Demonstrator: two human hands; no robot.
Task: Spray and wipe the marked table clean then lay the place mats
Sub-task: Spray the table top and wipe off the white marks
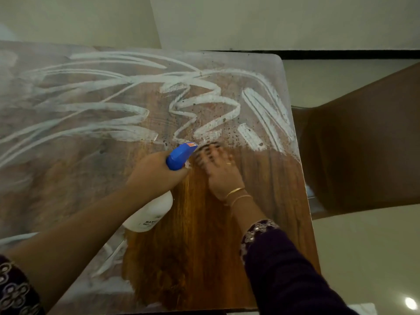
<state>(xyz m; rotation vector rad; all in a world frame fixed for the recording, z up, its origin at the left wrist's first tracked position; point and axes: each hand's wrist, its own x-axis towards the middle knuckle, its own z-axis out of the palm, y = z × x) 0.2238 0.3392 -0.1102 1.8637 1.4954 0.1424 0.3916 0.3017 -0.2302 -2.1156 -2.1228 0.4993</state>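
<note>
The wooden table [268, 178] carries white scribbled marks [204, 98] over its far and left parts, with dark wet specks among them. A strip of clean bare wood runs from the middle to the near edge. My left hand [156, 169] grips a white spray bottle [152, 212] by the neck, its blue nozzle [181, 155] pointing toward the marks. Just right of the nozzle, my right hand [221, 176] is blurred and pressed flat on the table. A dark patterned cloth [208, 150] shows under its fingertips, mostly hidden, at the edge of the marks.
A brown chair [363, 144] stands close against the table's right edge. Pale floor [363, 258] lies beyond the right and far edges. The table's far right corner [276, 57] is rounded.
</note>
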